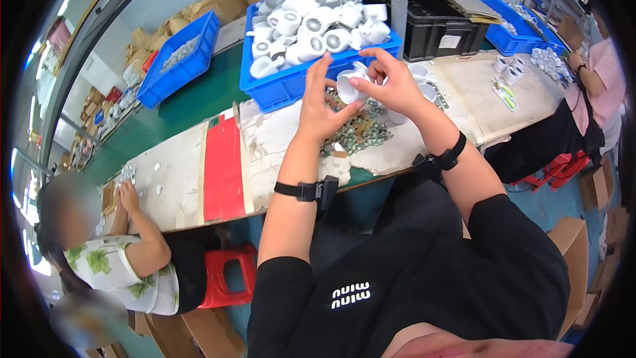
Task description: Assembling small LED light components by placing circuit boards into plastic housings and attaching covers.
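My right hand pinches a white round plastic housing, shaped like a small cup, with its wide mouth tilted up and to the left. Its thumb and fingers close on the housing's right side. To the left of it, my left hand is spread, fingers up and thumb stretched toward the lower edge of the housing. I cannot tell whether that thumb touches it. Under both hands lies a heap of small green and silvery parts. More white housings stand by my right wrist.
A blue crate heaped with white finned housings stands behind my hands. Beyond are a black crate, a metal post and another blue crate. Co-workers sit left and right at the bench. A red stool stands lower left.
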Demonstrator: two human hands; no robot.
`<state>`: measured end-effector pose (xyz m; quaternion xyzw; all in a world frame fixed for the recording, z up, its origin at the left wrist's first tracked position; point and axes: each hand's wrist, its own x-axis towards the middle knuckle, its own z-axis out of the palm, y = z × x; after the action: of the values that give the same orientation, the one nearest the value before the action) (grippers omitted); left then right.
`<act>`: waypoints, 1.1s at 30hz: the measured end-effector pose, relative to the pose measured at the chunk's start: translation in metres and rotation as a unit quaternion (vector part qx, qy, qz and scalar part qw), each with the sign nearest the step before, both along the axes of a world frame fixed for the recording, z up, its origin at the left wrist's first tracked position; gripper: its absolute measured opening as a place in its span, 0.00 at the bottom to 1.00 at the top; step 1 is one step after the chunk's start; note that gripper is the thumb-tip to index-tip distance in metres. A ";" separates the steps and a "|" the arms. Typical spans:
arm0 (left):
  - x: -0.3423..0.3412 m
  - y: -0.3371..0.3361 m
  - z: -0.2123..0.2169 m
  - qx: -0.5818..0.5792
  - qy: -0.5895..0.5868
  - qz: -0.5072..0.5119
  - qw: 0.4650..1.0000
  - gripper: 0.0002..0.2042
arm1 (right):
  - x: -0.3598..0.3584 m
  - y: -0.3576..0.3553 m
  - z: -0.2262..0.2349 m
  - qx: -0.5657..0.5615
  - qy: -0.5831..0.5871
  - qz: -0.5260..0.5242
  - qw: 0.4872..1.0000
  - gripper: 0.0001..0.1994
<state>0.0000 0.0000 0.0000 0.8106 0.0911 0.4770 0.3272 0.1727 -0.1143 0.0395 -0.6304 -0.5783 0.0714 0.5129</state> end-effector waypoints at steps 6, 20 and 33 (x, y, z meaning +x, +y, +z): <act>-0.001 0.010 -0.008 -0.031 -0.014 0.057 0.998 0.34 | 0.002 0.026 -0.045 0.107 0.111 0.058 0.986 0.13; -0.003 0.018 -0.014 0.029 0.000 0.092 0.995 0.10 | 0.006 0.004 -0.034 0.319 0.015 -0.075 0.945 0.04; 0.013 0.007 -0.013 0.072 0.072 0.124 0.987 0.25 | 0.248 -0.218 -0.083 -0.272 -0.167 -0.601 0.732 0.22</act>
<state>0.0133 0.0067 -0.0130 0.8464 0.1800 0.4600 0.1990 0.4208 -0.3324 -0.0436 -0.9610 -0.1106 -0.2042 0.1499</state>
